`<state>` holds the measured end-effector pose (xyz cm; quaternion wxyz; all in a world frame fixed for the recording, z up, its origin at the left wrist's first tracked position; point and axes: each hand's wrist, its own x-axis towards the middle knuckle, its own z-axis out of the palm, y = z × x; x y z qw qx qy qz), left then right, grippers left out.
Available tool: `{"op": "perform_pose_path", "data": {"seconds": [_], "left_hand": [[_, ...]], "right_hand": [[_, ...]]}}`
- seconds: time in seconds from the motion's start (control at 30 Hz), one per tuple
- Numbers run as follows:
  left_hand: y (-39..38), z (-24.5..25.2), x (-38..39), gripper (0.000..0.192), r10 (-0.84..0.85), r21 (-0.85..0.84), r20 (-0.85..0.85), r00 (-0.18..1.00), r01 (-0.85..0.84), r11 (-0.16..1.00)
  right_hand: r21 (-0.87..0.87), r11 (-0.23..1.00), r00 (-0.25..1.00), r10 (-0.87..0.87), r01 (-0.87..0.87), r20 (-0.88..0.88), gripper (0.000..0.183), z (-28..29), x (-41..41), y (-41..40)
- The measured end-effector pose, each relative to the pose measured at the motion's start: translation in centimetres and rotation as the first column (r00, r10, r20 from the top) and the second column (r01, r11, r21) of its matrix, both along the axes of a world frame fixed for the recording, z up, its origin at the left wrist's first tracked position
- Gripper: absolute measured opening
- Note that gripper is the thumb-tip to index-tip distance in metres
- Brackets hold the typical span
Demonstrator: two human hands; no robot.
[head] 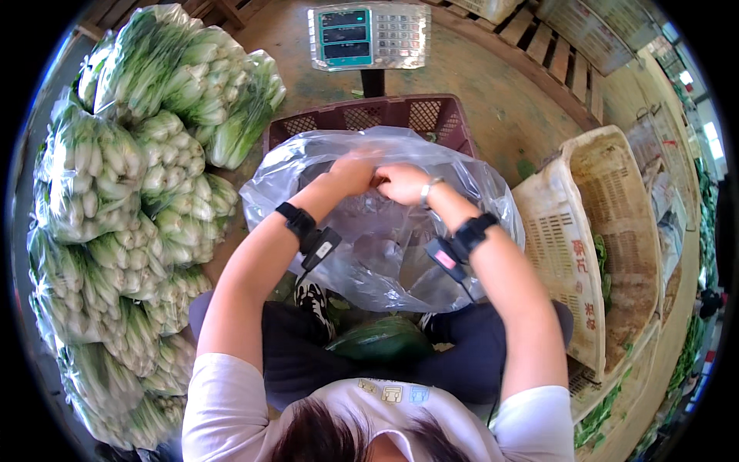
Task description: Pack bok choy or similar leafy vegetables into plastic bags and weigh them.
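A large clear plastic bag [375, 248] is spread wide in front of me, its far side draped over a maroon plastic crate [427, 112]. Both my hands are over the far half of the bag, close together. My left hand [353, 172] is blurred, and its fingertips are hard to make out. Beside it, my right hand [402, 183] has its fingers curled in against the thumb, seemingly on the bag's thin film. Through the plastic I see folds but no vegetables. Behind the crate stands a digital scale's display and keypad [369, 36], wrapped in clear film.
Bagged leafy greens with white stalks [133, 231] are piled high on my left. To the right a worn cream plastic crate [554, 248] leans tilted, with some greens inside. A wooden pallet [548, 52] lies at the far right. Between my feet is a dark green rounded object [381, 339].
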<state>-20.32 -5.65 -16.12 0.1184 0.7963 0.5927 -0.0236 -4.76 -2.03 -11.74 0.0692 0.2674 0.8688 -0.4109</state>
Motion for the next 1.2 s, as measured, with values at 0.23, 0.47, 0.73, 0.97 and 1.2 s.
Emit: {"op": "perform_pose_path", "data": {"seconds": [0.23, 0.47, 0.73, 0.97, 1.2], "left_hand": [[1.1, -7.8, -6.0, 0.046, 0.326, -0.292, 0.059, 0.944, -0.296, 0.910], [-0.1, -10.2, -8.8, 0.040, 0.363, -0.496, -0.184, 0.914, -0.405, 0.768], [0.1, -10.5, -8.7, 0.035, 0.392, -0.450, 0.015, 0.920, -0.344, 0.824], [-7.6, -9.8, -2.9, 0.018, 0.090, -0.312, -0.087, 0.992, -0.113, 0.943], [-1.2, -6.6, -9.6, 0.074, 0.163, -0.256, 0.956, 0.242, 0.426, 0.868]], "right_hand": [[0.116, 0.936, 0.616, 0.122, -0.333, 0.778, 0.048, -7.7, 0.1, 3.6], [-0.180, 0.983, 0.718, 0.147, -0.031, 0.681, 0.053, -12.7, 3.7, 9.5], [0.218, 0.950, 0.802, 0.051, -0.222, 0.596, 0.060, -11.6, -4.6, 10.6], [0.336, 0.870, 0.574, -0.077, -0.362, 0.815, 0.093, -11.8, 0.7, 2.9], [0.332, 0.780, 0.551, 0.020, -0.530, 0.834, 0.114, -13.1, -0.7, 3.1]]}}
